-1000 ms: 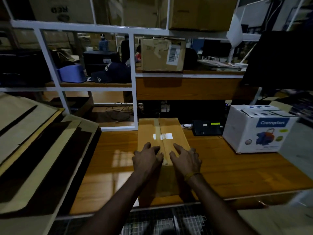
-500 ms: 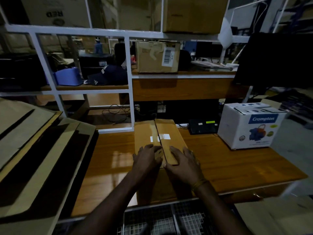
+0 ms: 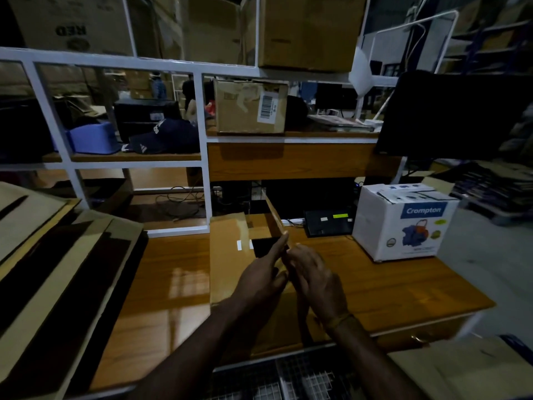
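A long brown cardboard box (image 3: 227,261) lies on the wooden table (image 3: 383,287), right in front of me. Its left top flap lies flat and carries a strip of white tape (image 3: 240,245). The right flap (image 3: 274,216) stands raised on edge, and the box's dark inside shows beneath it. My left hand (image 3: 264,277) has straight fingers laid against the inner side of that flap. From the outer side, my right hand (image 3: 315,281) curls its fingers onto the flap's near end.
A white Crompton carton (image 3: 403,223) stands at the table's right, with a small black device (image 3: 328,223) beside it. Flattened cardboard sheets (image 3: 57,269) lean at the left. White shelving (image 3: 202,157) behind holds a labelled box (image 3: 251,106), a cap and a blue tub. A dark monitor (image 3: 450,116) hangs at upper right.
Both hands were pressing flat on the closed top seam. The right flap has since swung up and open, and both hands have shifted right onto it.
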`<action>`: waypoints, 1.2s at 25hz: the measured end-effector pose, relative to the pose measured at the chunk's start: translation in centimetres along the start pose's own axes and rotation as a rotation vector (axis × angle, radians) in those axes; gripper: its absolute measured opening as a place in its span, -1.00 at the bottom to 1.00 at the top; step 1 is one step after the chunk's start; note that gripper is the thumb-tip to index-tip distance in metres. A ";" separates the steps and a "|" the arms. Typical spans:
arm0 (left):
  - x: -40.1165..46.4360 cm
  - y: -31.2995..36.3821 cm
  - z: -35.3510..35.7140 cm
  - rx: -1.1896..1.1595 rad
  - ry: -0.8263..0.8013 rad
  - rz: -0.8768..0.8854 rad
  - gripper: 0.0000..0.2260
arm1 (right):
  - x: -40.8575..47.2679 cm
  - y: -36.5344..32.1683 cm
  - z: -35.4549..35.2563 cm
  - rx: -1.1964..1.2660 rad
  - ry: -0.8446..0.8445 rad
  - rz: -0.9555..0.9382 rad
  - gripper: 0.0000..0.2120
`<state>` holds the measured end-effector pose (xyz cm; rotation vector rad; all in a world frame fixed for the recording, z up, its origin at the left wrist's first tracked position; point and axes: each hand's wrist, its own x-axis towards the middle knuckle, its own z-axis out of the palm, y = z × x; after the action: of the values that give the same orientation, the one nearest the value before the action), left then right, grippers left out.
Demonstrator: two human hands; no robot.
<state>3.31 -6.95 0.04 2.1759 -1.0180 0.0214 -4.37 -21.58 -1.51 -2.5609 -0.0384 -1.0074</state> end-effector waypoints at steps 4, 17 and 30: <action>1.2 0.8 1.7 0.074 -0.114 0.021 -0.21 | -0.5 1.8 -0.7 -0.043 0.039 0.004 -0.39; 3.2 0.2 3.8 0.443 -0.351 0.034 -0.51 | -1.9 5.6 0.6 -0.625 -0.119 0.290 -0.30; 3.1 -0.8 5.1 0.419 -0.279 0.012 -0.59 | -5.5 6.7 1.6 0.291 -0.368 0.497 -0.31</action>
<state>4.57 -11.79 -3.24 2.6048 -1.2738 -0.0711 -6.30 -26.59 -8.54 -2.2804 0.3129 -0.3153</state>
